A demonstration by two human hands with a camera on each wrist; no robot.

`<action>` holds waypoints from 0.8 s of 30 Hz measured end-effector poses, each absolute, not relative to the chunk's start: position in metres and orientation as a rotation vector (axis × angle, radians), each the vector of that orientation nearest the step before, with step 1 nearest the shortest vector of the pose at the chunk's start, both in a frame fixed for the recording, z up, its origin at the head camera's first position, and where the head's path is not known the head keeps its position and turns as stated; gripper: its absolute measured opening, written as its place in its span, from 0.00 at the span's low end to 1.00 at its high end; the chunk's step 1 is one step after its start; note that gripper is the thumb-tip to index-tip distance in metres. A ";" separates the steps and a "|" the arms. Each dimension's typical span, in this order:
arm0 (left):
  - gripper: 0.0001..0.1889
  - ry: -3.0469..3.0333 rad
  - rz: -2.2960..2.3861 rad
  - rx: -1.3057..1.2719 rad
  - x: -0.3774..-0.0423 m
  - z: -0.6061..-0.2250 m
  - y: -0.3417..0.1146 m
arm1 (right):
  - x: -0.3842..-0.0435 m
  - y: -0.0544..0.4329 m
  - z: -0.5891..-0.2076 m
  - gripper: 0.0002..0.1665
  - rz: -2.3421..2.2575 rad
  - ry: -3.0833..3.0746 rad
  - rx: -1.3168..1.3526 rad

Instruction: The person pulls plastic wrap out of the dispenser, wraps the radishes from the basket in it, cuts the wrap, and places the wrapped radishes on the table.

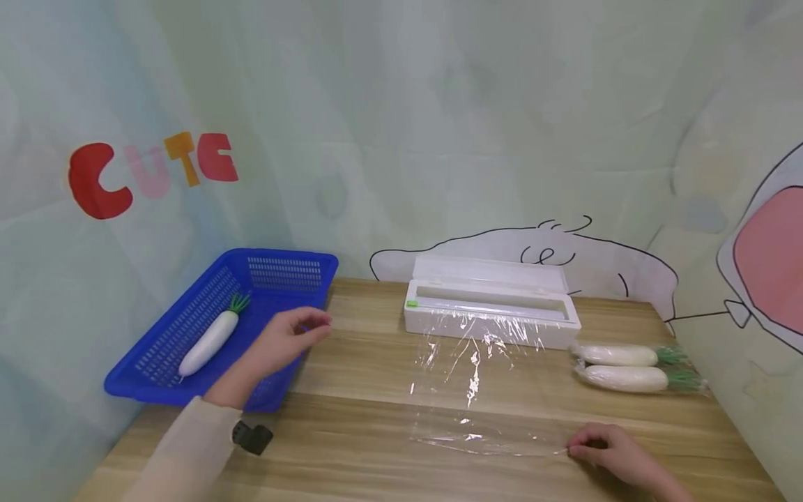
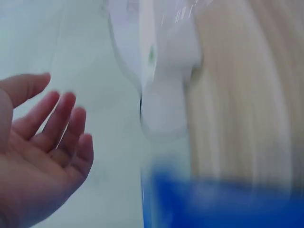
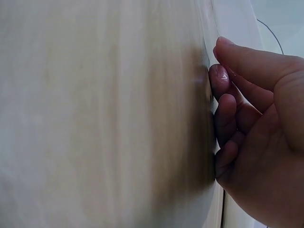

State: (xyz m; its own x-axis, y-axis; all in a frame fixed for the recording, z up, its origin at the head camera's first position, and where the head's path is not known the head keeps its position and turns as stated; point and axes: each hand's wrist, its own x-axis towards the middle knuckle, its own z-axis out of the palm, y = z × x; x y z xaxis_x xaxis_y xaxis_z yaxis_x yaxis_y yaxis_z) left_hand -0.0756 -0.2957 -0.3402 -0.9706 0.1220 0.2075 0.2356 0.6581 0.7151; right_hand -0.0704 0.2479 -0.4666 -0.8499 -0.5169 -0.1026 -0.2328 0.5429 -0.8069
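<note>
My right hand (image 1: 613, 452) pinches the near right corner of a sheet of clear plastic wrap (image 1: 472, 394) close over the table. The sheet stretches back, creased and shiny, to a white wrap dispenser box (image 1: 489, 330) with its lid raised. In the right wrist view, thumb and index finger of the right hand (image 3: 261, 109) meet at the tips. My left hand (image 1: 285, 341) is in the air by the right side of a blue basket (image 1: 279, 256), its fingers loosely bent and holding nothing. One unwrapped white radish (image 1: 211, 341) with green leaf stubs lies in the basket.
Two white radishes in clear wrap, a back one (image 1: 617, 355) and a front one (image 1: 627, 378), lie side by side on the right of the wooden table (image 1: 351, 432). Printed cloth walls (image 1: 439, 139) enclose the back and sides.
</note>
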 end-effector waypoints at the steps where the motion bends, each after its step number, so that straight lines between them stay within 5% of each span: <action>1: 0.14 -2.701 -1.176 -0.243 -0.078 -0.337 -0.309 | -0.070 0.249 -0.467 0.08 -1.210 2.455 -0.610; 11: 0.32 -2.727 -1.097 0.206 -0.088 -0.340 -0.430 | -0.068 0.252 -0.466 0.08 -1.245 2.445 -0.587; 24: 0.41 -2.974 -1.061 0.438 -0.079 -0.388 -0.491 | -0.068 0.245 -0.467 0.06 -1.253 2.486 -0.589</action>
